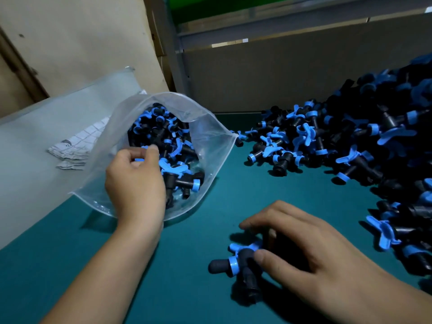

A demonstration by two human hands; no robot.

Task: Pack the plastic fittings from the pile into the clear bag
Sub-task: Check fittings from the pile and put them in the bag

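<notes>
Left hand point(134, 181) pinches clear bag point(210, 141) rim — keeps mouth open; right hand point(301, 251) grips fittings point(243, 265) off pile point(350, 141) for loading.

Right of the clear bag point(163, 146), your pile of fittings point(350, 136) runs off the picture's right edge, so its full extent can't be told. Your right hand point(304, 253) covers most of the fittings point(243, 265) beneath it; how many it holds is unclear. Left of the bag, the printed paper point(77, 146) sits blurred behind frosted plastic, unreadable. Both your forearms are cut off at the bottom edge.
</notes>
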